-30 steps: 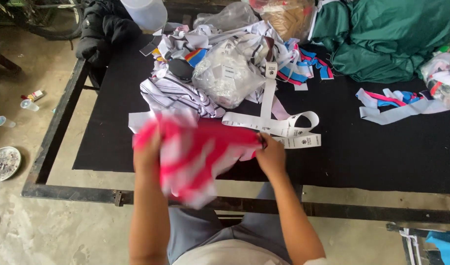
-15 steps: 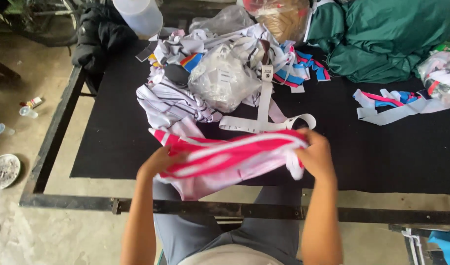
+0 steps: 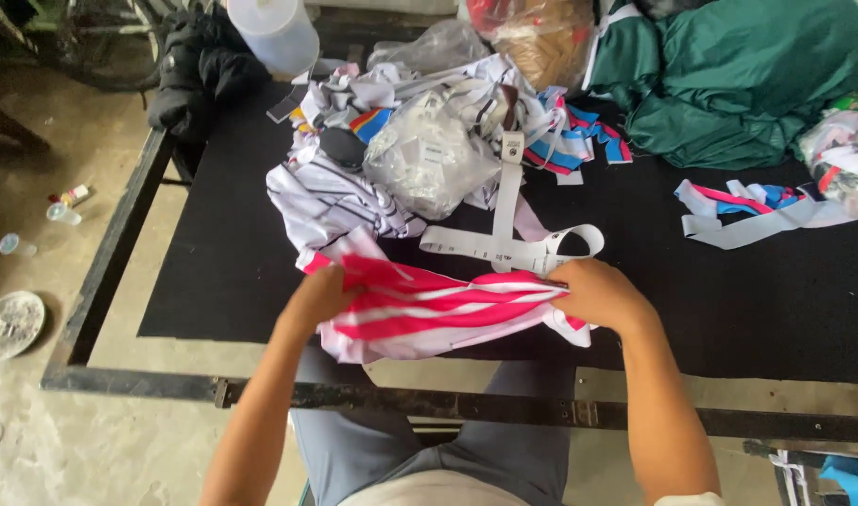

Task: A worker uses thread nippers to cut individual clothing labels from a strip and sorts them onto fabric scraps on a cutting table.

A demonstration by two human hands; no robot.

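Pink-white cloth (image 3: 438, 314) stretched left-right along table (image 3: 214, 272) near edge. Left hand (image 3: 318, 298) clamped on left end, right hand (image 3: 598, 295) clamped on right end; equally near.

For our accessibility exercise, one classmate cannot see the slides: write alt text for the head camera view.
Seen from above, a person's left hand and right hand grip opposite ends of a pink and white striped cloth stretched over a black table. Behind it lie white strips, a clear plastic bag, striped fabric scraps and green cloth.
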